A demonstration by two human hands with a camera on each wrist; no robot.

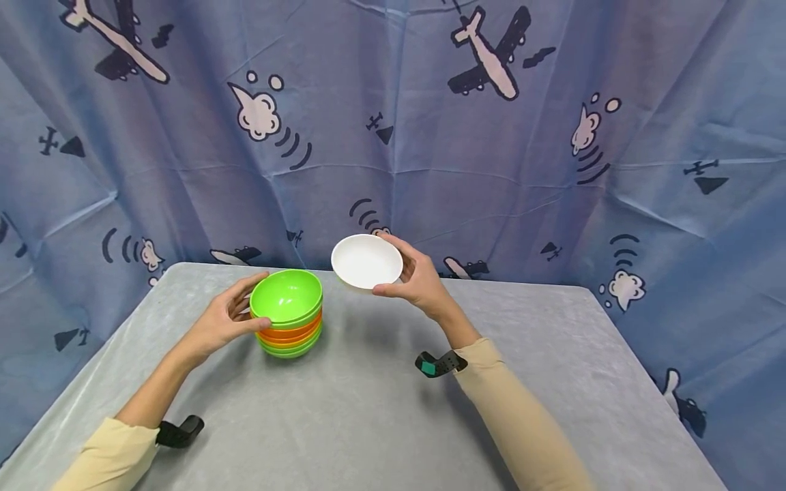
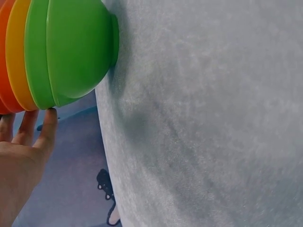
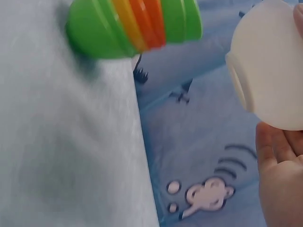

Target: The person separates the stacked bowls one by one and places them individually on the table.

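Note:
A stack of bowls (image 1: 287, 295) in green, orange and yellow stands upright on the left half of the table, a green bowl on top. My left hand (image 1: 216, 322) holds the stack from its left side, thumb at the front and fingers behind. In the left wrist view, fingertips touch the lower bowls (image 2: 78, 52). To the right of the stack, my right hand (image 1: 422, 278) grips a white bowl (image 1: 366, 261) by its right side, raised above the table and tilted. The right wrist view shows the foot ring of this white bowl (image 3: 272, 66) facing the stack.
A grey cloth covers the table (image 1: 368, 423). Behind it hangs a blue curtain (image 1: 344, 102) printed with airplanes and clouds. Each wrist wears a black strap (image 1: 180, 432). The far table edge runs just behind the stack.

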